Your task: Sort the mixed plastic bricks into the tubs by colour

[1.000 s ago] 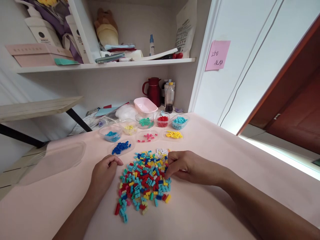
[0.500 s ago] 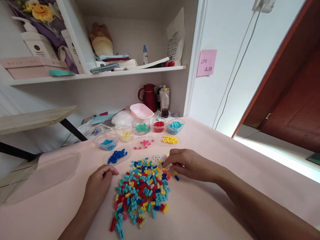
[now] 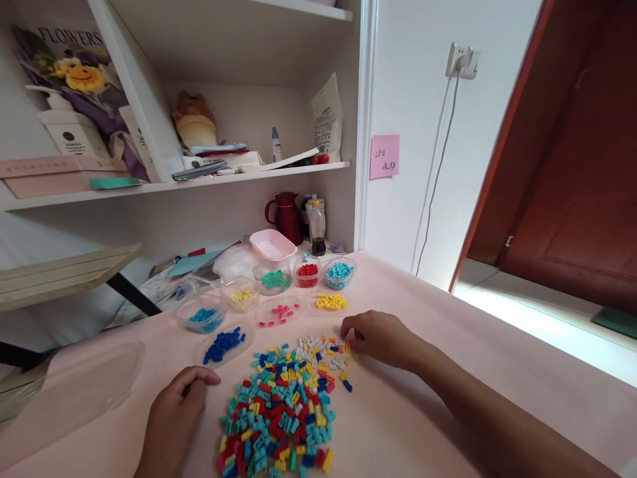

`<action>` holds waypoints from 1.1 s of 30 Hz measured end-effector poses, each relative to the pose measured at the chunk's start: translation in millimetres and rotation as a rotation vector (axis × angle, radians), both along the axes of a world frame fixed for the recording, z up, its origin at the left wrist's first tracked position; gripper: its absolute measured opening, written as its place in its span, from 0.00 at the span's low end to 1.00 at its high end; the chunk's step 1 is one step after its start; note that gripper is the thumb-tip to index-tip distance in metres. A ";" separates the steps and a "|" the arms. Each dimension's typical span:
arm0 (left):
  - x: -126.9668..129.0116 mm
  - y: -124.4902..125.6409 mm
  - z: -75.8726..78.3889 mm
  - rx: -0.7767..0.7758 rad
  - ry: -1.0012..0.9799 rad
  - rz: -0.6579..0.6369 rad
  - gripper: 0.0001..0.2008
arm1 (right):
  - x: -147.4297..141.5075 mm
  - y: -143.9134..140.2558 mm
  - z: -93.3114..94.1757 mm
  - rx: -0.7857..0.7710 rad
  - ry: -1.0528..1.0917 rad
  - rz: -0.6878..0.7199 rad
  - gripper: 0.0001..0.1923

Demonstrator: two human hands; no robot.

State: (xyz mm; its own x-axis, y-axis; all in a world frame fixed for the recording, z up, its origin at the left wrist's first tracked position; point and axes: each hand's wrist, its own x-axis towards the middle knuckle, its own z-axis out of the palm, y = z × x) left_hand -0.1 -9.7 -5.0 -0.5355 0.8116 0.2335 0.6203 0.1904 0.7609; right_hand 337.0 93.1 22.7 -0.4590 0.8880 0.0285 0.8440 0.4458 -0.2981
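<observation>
A: Right, head view — right hand (image 3: 381, 337) pinches at the far edge of the mixed brick pile (image 3: 283, 405) mid-bench (image 3: 423, 425); what it grips, cannot tell. Left hand (image 3: 174, 415) rests curled, empty, beside the pile.

B: Lift one brick cleanly, match colour. Counted: eight clear dishes (image 3: 223, 344), one pink tub (image 3: 272, 245).

Right hand (image 3: 381, 337) pinches at the far edge of the brick pile (image 3: 283, 408); left hand (image 3: 174, 415) rests beside it.

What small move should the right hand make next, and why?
Probably pinch one orange brick: the right hand has its fingertips at the far edge of the mixed brick pile, beside small orange pieces, and trays beyond hold bricks sorted by colour.
</observation>
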 end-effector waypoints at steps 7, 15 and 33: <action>4.8 -0.5 2.9 -0.052 -0.077 -0.048 0.10 | -14.7 -7.1 -3.3 -0.053 0.202 0.213 0.15; 5.5 -2.3 0.6 0.004 -0.124 -0.060 0.09 | -25.1 -5.0 -17.9 0.136 0.093 0.203 0.16; 5.6 -3.1 -1.1 0.011 -0.170 -0.040 0.10 | -27.2 -6.4 -17.9 0.127 0.288 0.241 0.18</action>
State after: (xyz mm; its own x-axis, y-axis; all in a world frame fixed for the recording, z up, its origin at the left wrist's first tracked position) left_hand 5.6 -12.7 -6.0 -0.5355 0.8309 0.1509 0.4893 0.1596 0.8574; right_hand 309.8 86.7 4.8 -0.6107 0.7372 0.2891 0.6011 0.6693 -0.4368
